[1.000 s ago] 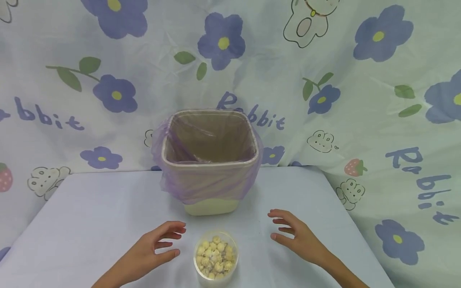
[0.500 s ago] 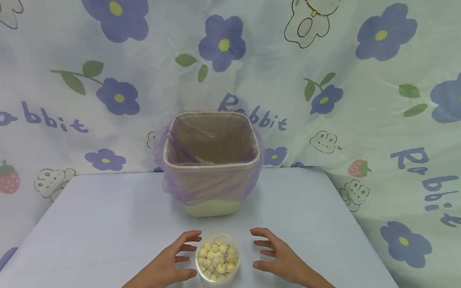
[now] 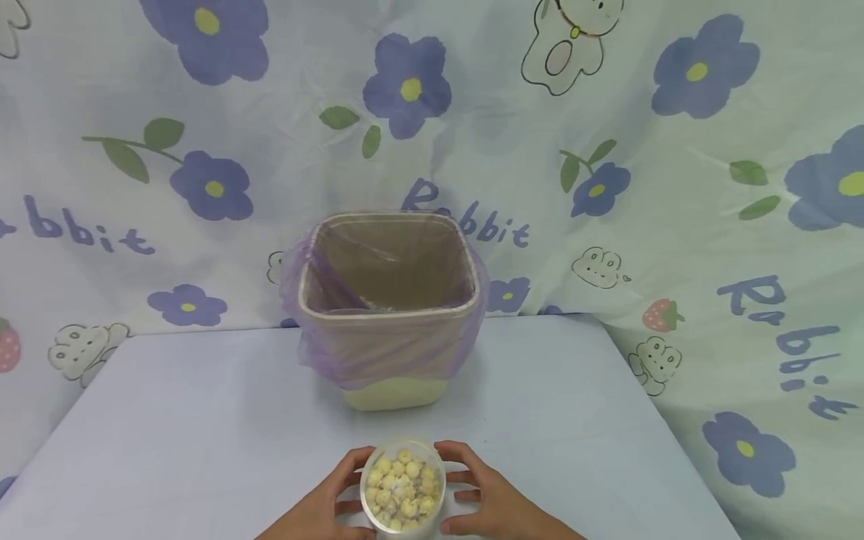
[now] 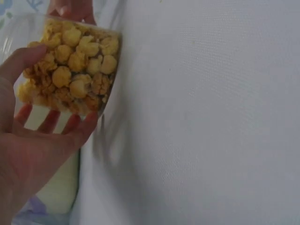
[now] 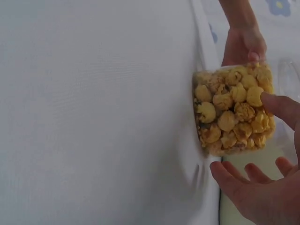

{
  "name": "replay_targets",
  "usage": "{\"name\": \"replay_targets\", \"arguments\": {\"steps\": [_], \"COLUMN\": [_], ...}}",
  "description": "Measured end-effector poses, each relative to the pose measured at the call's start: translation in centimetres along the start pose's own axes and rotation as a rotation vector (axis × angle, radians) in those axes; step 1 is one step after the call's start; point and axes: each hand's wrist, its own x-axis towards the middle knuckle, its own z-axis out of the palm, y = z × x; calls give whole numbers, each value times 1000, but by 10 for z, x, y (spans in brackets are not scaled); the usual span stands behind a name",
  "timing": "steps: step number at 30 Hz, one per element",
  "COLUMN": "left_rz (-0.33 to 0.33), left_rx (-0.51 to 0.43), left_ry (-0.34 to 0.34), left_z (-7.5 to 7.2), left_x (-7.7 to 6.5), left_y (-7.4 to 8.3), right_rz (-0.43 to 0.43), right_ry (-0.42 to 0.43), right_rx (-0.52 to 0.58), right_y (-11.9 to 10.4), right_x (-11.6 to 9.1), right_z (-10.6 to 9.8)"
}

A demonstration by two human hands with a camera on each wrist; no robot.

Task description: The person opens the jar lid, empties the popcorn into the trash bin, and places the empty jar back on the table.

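Evidently only the reach is done: the popcorn tub [image 3: 403, 489] stands on the table [image 3: 196, 427], left hand [image 3: 325, 504] and right hand [image 3: 498, 501] around it, fingers spread, contact hard to tell; a firm grip seems yet to come.

A purple-lined bin [image 3: 395, 393] stands on the table [image 3: 182, 427] — flowered cloth [image 3: 486, 142] behind it
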Motion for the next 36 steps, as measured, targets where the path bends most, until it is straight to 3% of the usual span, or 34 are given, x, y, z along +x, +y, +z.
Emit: {"name": "replay_targets", "arguments": {"steps": [10,17,36], "left_rz": [-11,-32,126], "left_rx": [-50,-19,133], "left_ry": [21,41,83], "left_z": [6,9,13], "left_x": [2,6,9], "left_y": [-2,6,65], "right_rz": [44,10,-166], "right_ry": [22,41,136], "right_rx": [9,-28,-161], "right_y": [2,-4,-47], "right_x": [7,4,0], "right_z": [8,6,-5]}}
